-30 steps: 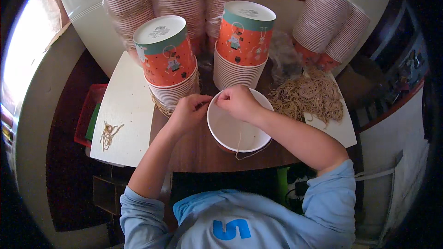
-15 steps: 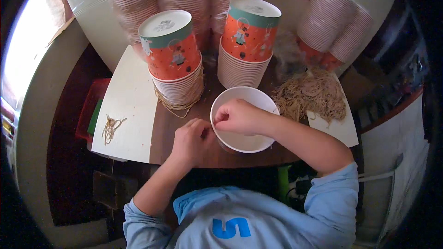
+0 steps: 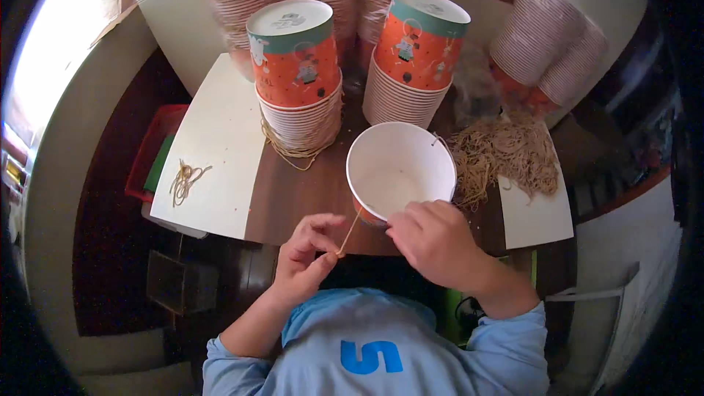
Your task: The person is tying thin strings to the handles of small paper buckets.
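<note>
A white-lined paper bucket (image 3: 378, 148) stands mouth up, tilted slightly, near the front edge of the table. From the near left of its rim a thin tan cord (image 3: 353, 230) stretches down to my left hand (image 3: 302, 258). The cord's end, apparently knotted, is pinched between that thumb and fingers. My right hand (image 3: 436, 243) is closed over the bucket's near right rim, its fingertips partly hidden. On the far right side of the bucket, a short bit of cord (image 3: 439, 139) shows at the rim.
Two upside-down stacks of orange and green buckets (image 3: 297, 66) (image 3: 418, 51) stand behind, the left one ringed with cords. A heap of tan cords (image 3: 517, 150) lies at the right, a small bunch (image 3: 187, 181) at the left. Plastic-wrapped bucket stacks (image 3: 532, 29) stand farther back.
My right hand has come out of the bucket and moved to its near right rim. My left hand now draws the cord out from the rim, toward me. The view has shifted slightly.
</note>
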`<state>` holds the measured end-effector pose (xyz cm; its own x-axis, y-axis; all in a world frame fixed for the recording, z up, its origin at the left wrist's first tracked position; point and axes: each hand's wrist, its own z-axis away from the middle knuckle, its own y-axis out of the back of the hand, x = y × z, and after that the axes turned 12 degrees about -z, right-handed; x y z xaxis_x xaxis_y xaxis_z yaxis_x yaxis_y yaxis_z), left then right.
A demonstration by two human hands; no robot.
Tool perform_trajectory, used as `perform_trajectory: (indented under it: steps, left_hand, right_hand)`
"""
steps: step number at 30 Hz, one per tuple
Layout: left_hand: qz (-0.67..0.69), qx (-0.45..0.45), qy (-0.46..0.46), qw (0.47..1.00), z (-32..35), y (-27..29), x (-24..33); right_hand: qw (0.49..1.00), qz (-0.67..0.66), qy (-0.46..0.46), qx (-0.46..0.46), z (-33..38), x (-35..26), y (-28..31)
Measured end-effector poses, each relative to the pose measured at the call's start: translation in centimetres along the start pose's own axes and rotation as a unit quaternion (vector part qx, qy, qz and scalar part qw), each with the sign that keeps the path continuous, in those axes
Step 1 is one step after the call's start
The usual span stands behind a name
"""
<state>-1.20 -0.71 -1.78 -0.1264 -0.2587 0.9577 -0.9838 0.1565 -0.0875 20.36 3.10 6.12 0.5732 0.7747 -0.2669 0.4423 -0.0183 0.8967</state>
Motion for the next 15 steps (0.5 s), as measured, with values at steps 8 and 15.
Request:
perform_trajectory:
  steps: [8, 15]
  left_hand:
    - [0.054, -0.047, 0.088, 0.994, -3.1, -0.3, 0.5]
    - [-0.002, -0.089, 0.093, 0.992, -3.5, -1.3, 1.2]
  right_hand:
    - [0.967, -0.243, 0.072, -0.026, -2.0, 0.2, 1.5]
    - [0.911, -0.393, 0.091, -0.087, -6.2, 1.4, 1.3]
